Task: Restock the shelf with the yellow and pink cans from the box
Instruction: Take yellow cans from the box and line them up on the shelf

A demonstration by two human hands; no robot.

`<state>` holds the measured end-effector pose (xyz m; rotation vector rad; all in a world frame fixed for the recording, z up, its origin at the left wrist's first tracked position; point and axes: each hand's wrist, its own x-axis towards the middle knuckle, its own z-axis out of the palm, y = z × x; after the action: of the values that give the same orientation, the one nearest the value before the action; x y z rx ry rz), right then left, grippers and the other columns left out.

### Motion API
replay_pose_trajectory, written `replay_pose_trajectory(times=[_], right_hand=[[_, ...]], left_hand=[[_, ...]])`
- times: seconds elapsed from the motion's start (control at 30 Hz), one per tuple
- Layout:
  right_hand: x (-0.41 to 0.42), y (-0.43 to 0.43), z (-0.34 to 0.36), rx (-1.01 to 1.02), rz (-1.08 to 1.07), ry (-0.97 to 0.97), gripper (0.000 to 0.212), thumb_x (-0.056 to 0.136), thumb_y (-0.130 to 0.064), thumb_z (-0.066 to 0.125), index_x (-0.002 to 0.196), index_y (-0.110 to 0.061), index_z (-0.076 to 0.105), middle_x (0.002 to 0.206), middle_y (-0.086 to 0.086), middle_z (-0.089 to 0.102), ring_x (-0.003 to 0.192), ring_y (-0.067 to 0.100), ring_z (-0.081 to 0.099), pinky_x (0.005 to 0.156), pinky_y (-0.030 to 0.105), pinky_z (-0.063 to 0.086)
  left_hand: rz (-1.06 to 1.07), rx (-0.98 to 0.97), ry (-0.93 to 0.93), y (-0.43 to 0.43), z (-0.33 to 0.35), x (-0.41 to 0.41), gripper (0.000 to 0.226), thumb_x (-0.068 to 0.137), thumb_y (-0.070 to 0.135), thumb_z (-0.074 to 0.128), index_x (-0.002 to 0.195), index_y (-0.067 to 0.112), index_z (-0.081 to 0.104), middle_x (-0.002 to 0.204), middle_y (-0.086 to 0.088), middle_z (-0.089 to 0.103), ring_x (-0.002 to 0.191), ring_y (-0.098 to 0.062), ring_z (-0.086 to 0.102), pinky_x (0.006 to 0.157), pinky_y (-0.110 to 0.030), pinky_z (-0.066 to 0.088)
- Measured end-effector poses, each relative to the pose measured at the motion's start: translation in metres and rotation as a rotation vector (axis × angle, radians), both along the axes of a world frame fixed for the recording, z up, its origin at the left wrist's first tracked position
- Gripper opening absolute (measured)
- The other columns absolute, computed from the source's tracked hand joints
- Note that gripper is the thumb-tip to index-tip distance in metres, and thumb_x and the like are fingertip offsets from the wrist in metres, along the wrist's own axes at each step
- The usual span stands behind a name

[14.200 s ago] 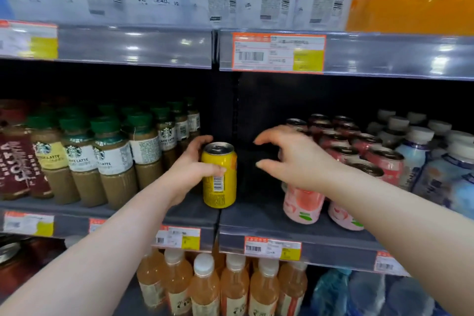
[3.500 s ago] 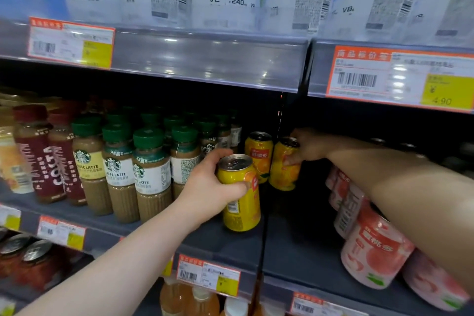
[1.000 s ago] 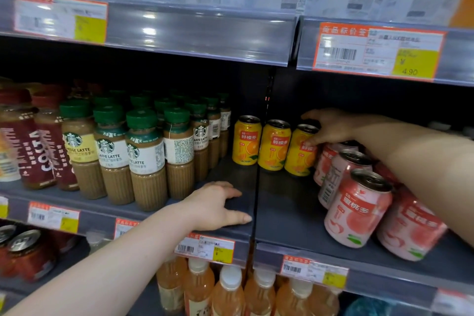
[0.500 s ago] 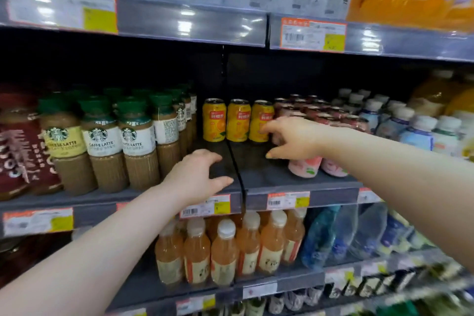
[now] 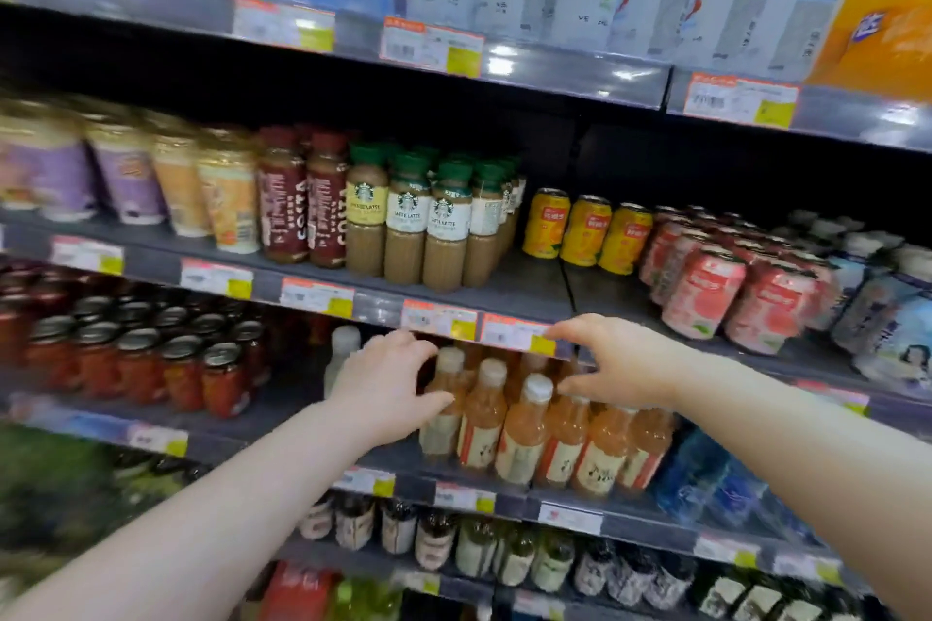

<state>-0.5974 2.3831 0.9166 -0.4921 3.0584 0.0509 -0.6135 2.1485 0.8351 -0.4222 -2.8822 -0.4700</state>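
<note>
Three yellow cans [image 5: 587, 229] stood in a row far back on the middle shelf [image 5: 529, 290], just right of the green-capped latte bottles [image 5: 444, 224]. Pink cans [image 5: 736, 287] were packed right beside them. Both hands were empty with fingers spread, the left hand [image 5: 386, 381] and the right hand [image 5: 613, 366] hanging in front of the orange drink bottles [image 5: 529, 424] on the shelf below. It looked like a pause between cans, so the next move called for reaching to the box for more. No box showed anywhere. Blur made the price tags [image 5: 514, 330] too fuzzy to read.
</note>
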Motion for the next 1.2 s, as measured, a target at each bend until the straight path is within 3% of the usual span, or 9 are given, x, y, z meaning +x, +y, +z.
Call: replay_pose_trajectory(times=[0.37, 0.67, 0.9, 1.2], right_hand=[[0.103, -0.079, -0.07, -0.107, 0.282, -0.201, 0.066, 0.083, -0.04, 0.06, 0.141, -0.03, 0.03, 0.145, -0.003, 0.038, 0.128, 0.017, 0.042, 0.102, 0.032, 0.039], [0.161, -0.161, -0.102, -0.131, 0.325, -0.292, 0.067, 0.08, -0.047, 0.061, 0.139, -0.036, 0.032, 0.145, -0.008, 0.038, 0.126, 0.017, 0.045, 0.1, 0.033, 0.042], [0.19, -0.285, -0.124, -0.169, 0.352, -0.294, 0.067, 0.08, -0.046, 0.061, 0.139, -0.036, 0.032, 0.143, -0.007, 0.041, 0.125, 0.015, 0.046, 0.1, 0.03, 0.041], [0.23, -0.469, -0.153, -0.172, 0.36, -0.332, 0.064, 0.083, -0.046, 0.059, 0.14, -0.031, 0.033, 0.146, -0.002, 0.038, 0.129, 0.021, 0.041, 0.102, 0.037, 0.04]], left_hand=[[0.349, -0.098, -0.253, -0.084, -0.05, 0.186, 0.058, 0.08, 0.056, 0.054, 0.128, 0.024, 0.049, 0.128, -0.001, 0.047, 0.12, -0.024, 0.045, 0.095, -0.037, 0.04], [0.522, -0.05, -0.273, -0.171, -0.071, 0.273, 0.061, 0.078, 0.059, 0.054, 0.13, 0.028, 0.046, 0.13, -0.001, 0.049, 0.121, -0.022, 0.045, 0.095, -0.037, 0.043], [0.593, -0.061, -0.298, -0.293, -0.082, 0.323, 0.062, 0.079, 0.059, 0.054, 0.132, 0.027, 0.044, 0.135, 0.001, 0.046, 0.122, -0.021, 0.044, 0.099, -0.036, 0.041], [0.611, -0.062, -0.317, -0.461, -0.091, 0.362, 0.064, 0.078, 0.058, 0.057, 0.132, 0.027, 0.045, 0.135, -0.002, 0.047, 0.124, -0.023, 0.044, 0.102, -0.038, 0.039]])
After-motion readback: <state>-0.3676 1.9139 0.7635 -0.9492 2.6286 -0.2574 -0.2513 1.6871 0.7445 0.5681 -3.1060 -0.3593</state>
